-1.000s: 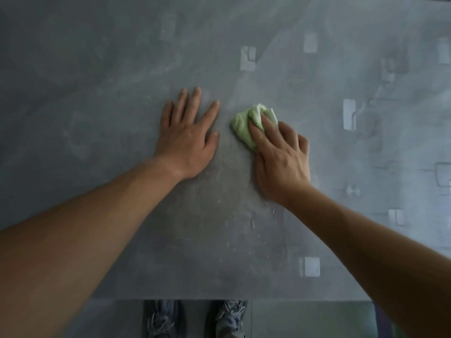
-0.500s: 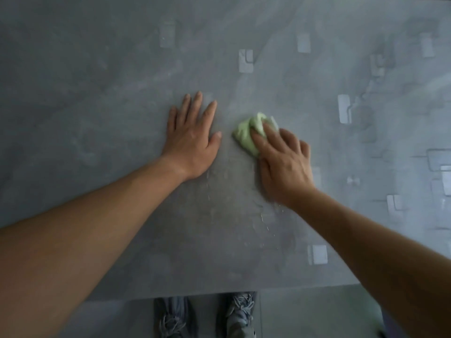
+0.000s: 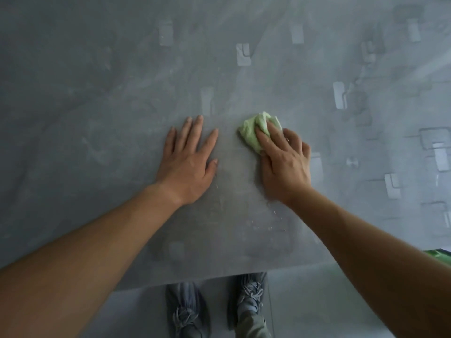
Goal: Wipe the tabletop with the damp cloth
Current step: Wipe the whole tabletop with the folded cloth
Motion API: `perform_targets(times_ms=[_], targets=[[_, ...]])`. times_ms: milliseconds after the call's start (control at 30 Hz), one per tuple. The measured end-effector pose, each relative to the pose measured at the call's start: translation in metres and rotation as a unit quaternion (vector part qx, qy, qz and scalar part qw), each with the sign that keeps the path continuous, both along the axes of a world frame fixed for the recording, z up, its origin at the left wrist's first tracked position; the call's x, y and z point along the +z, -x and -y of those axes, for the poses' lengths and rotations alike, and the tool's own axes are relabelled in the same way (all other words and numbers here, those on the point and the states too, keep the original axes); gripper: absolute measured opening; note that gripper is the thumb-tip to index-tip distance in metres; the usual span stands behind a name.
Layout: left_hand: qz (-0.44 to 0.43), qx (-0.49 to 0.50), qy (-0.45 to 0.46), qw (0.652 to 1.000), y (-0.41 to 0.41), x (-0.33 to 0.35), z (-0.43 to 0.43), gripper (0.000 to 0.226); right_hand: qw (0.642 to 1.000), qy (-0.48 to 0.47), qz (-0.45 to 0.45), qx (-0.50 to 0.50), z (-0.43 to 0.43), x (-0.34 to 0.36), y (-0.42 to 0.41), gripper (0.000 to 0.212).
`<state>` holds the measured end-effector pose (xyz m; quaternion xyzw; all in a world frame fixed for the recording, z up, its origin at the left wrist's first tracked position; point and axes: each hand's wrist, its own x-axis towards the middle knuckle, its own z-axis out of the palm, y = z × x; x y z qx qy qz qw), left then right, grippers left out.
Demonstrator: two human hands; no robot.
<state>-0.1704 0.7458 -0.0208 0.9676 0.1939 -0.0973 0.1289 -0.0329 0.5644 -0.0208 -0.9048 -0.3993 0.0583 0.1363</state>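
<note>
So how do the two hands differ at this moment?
The left hand lies flat and open on the tabletop, fingers spread and empty; the right hand presses fingers onto a bunched green cloth. The left touches the table directly; the right's fingertips sit on cloth. Both are bare, palms down.

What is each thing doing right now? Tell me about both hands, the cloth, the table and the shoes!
left hand: flat on the table, fingers spread, holding nothing.
right hand: pressing down on the cloth, fingers on top of it.
green cloth: bunched up, lying on the table under the right hand's fingers.
tabletop: grey, streaky, with small water drops near the hands.
shoes: on the floor below the table edge.
</note>
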Motion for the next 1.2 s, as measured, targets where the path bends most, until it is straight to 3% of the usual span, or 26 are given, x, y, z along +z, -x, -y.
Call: perform_targets(times_ms=[67,233,400,600,833,967,1067,1200], targets=[[0.000,0.004,0.004,1.000,-0.001,0.001,0.000,0.064,1.000,-0.008,0.003,-0.022,0.001,-0.002,0.020,0.055],[0.014,0.013,0.016,1.000,0.007,0.005,0.013,0.062,0.995,0.008,0.009,0.100,0.032,-0.001,0.028,0.054],[0.014,-0.003,0.014,1.000,0.028,0.006,0.037,0.067,0.998,0.003,0.008,-0.056,0.034,0.002,0.016,0.055],[0.013,0.007,0.016,1.000,0.036,0.001,0.044,0.066,0.998,0.004,0.007,0.060,0.067,0.000,0.069,0.053],[0.041,0.007,0.020,0.999,0.060,-0.002,0.059,0.060,0.993,0.014,-0.004,-0.117,0.076,0.000,0.052,0.055],[0.058,0.021,0.021,0.998,0.077,-0.004,0.078,0.062,0.997,0.006,0.002,-0.074,0.085,0.001,0.115,0.054],[0.052,0.018,0.010,0.998,0.084,-0.009,0.087,0.063,1.000,0.017,0.018,-0.002,0.097,0.000,0.103,0.054],[0.059,0.029,0.000,0.998,0.085,-0.010,0.088,0.062,0.991,0.032,0.009,-0.126,0.090,-0.001,0.067,0.060]])
